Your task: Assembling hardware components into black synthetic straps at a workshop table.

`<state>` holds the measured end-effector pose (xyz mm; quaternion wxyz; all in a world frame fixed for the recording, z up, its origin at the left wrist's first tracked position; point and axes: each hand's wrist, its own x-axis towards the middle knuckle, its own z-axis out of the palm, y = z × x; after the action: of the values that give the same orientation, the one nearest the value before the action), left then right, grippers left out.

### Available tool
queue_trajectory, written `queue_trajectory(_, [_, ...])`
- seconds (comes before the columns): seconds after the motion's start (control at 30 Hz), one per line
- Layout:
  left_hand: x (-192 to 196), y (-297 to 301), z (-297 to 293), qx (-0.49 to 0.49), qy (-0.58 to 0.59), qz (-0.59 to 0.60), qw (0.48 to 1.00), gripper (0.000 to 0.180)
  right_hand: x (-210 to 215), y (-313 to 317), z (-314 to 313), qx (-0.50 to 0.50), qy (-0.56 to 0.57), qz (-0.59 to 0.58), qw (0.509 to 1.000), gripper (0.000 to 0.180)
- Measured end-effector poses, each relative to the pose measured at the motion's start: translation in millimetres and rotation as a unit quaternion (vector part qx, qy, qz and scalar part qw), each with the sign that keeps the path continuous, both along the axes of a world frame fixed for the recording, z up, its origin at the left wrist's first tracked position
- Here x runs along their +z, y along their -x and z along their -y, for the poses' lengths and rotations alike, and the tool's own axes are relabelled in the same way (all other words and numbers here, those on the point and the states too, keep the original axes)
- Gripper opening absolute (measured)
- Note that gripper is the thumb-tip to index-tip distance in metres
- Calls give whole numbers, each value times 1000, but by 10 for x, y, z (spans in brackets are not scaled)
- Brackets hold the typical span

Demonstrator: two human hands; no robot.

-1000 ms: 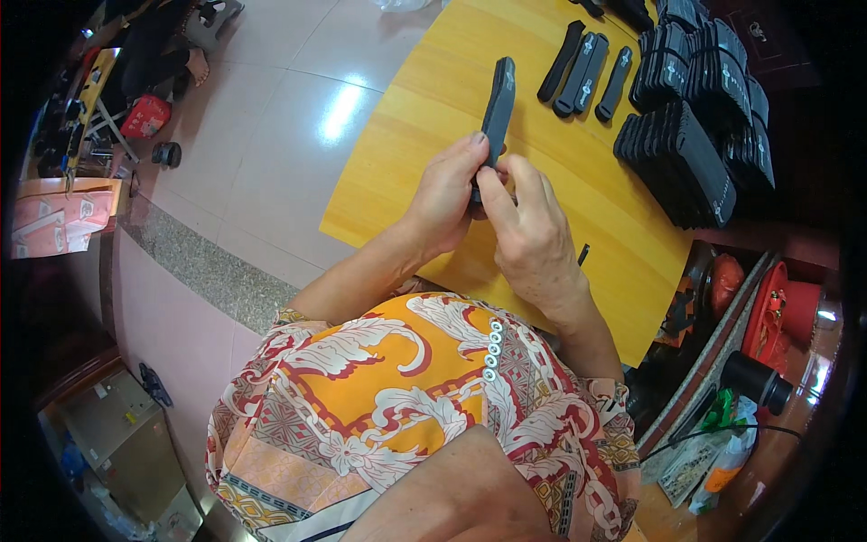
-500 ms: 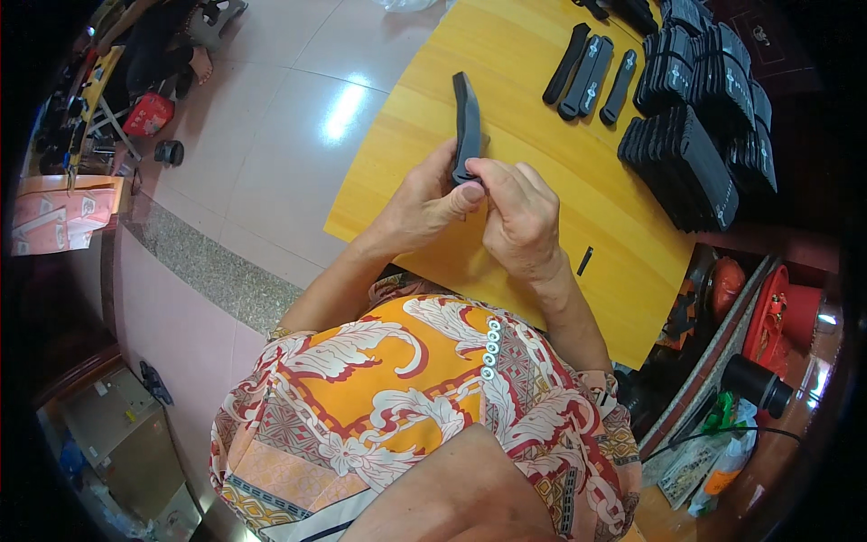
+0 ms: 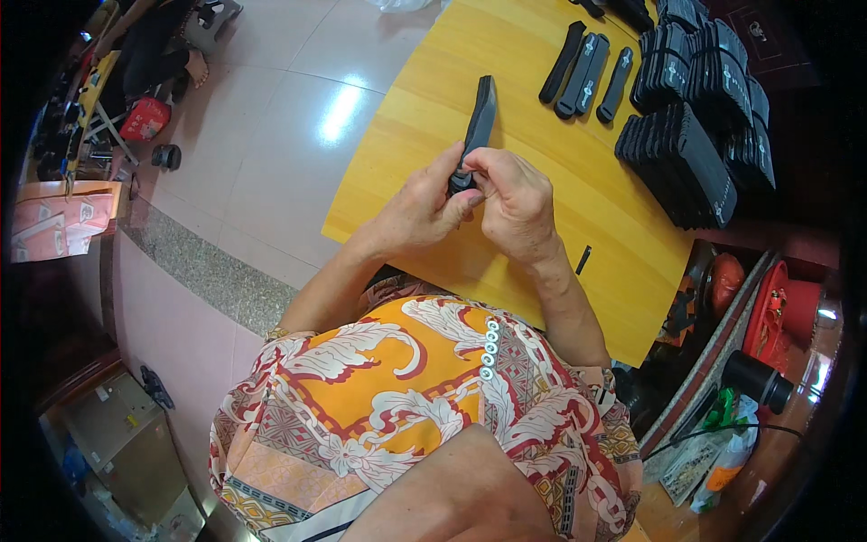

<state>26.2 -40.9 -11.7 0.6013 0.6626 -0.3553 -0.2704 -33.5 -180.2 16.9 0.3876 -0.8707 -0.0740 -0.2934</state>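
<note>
A thick black strap, or a few laid flat together [image 3: 483, 116], stands up from my hands over the table, its far end leaning slightly right. My left hand [image 3: 417, 206] is closed round its lower end, thumb in front. Pressed against that same rounded end are the bent thumb and finger of my right hand [image 3: 519, 206]. Whatever small part lies between those right fingertips is hidden. Right of my hands, flat black straps with rounded ends and white marks [image 3: 589, 77] lie on the yellow table [image 3: 524, 271]. A short black strip [image 3: 583, 260] rests near my right wrist.
Banded stacks of black straps [image 3: 722, 86] and a loose stack [image 3: 677, 167] fill the table's right side. Beyond its right edge are a red tray [image 3: 769, 312] and a black cylinder [image 3: 757, 381]. Another person's bare foot [image 3: 196, 68] shows at upper left.
The strap's far end has swung to the right, and its lower end has turned within my grip. My right fingers have shifted slightly up along it. The straps on the table lie as before.
</note>
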Motion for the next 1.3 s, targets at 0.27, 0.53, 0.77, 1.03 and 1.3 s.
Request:
queue_trajectory(0.27, [205,131,108,80,52,-213,972,45,36,-140,-95,-9,-75,8,997,19])
queue_trajectory(0.53, [77,80,143,169,82,26,982,54,99,-312,-107,-28,-37,65,997,24])
queue_trajectory(0.77, [43,132,193,204,160,-97,961,51,71,-370,-88,-40,-69,41,996,25])
queue_trajectory(1.03, [288,-69,64,85,97,-396,909,24,171,-238,-42,65,-219,-191,955,18])
queue_trajectory(1.3, [289,-89,102,81,118,-319,937,38,119,-394,-25,-28,-6,50,998,22])
